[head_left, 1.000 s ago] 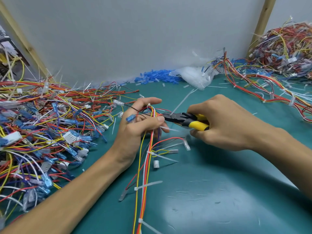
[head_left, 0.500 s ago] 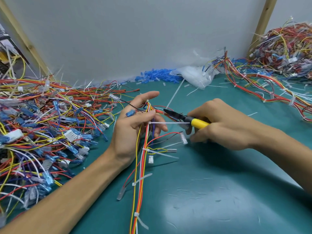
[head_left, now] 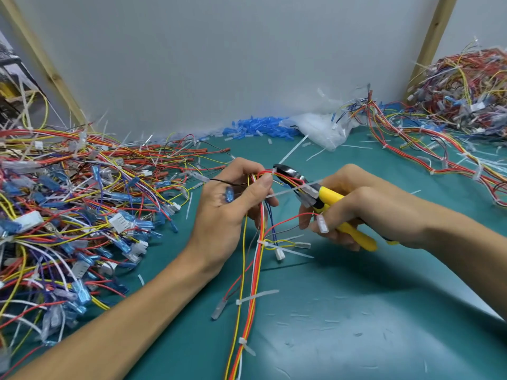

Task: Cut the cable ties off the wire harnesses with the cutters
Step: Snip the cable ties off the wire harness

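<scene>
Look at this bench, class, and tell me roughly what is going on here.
A person is cutting cable ties off a harness. The left hand holds a bundle of red, yellow, orange and white wires over the teal mat. The right hand has a grip on yellow-handled steel cutters, with the tips at the bundle's top beside a white plastic cable tie. More white ties remain lower down the bundle. A loose tangle of wires lies on the left.
</scene>
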The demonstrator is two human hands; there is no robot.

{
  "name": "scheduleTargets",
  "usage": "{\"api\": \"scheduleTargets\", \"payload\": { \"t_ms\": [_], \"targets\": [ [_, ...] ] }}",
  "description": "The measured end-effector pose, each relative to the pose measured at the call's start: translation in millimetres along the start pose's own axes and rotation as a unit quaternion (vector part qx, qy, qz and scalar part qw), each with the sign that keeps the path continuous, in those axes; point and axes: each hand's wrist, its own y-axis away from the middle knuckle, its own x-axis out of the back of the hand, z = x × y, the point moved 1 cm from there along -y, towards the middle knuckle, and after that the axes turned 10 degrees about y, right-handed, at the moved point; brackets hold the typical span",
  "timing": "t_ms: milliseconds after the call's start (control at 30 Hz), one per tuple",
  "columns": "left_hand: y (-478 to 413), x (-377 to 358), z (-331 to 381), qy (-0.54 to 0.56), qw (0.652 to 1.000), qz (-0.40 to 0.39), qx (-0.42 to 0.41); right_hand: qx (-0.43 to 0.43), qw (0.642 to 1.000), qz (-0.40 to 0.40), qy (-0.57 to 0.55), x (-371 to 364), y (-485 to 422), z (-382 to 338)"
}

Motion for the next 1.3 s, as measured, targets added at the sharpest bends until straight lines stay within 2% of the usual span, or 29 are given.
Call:
{"api": "scheduleTargets", "payload": {
  "t_ms": [100,267,433,600,800,1033,1300],
  "targets": [
    [0.1,0.8,-0.2,-0.01,1.0,0.003,-0.005,0.007,0.998,0.042,0.042,-0.3,-0.9,-2.8],
    [2.0,2.6,2.6,-0.014,1.0,-0.002,-0.002,0.018,0.997,0.048,0.058,-5.0,-1.4,-3.8],
    [2.7,3.0,5.8,0.003,1.0,-0.021,0.013,0.019,0.977,0.131,0.166,-4.3,-1.9,-2.7],
    [3.0,2.5,5.5,-0.007,1.0,-0.011,0.014,0.021,0.975,0.127,0.18,-5.1,-1.3,-1.8],
    [5.2,1.8,4.9,-0.034,0.999,-0.029,0.027,0.039,0.929,0.167,0.327,4.9,1.4,1.6],
    [7.2,0.4,3.2,-0.052,0.996,-0.053,0.047,0.091,0.928,0.123,0.34,4.1,4.1,0.6],
    [5.8,1.4,0.9,-0.069,0.995,-0.046,0.048,0.121,0.927,0.104,0.34,0.3,2.6,4.0]
  ]
}}
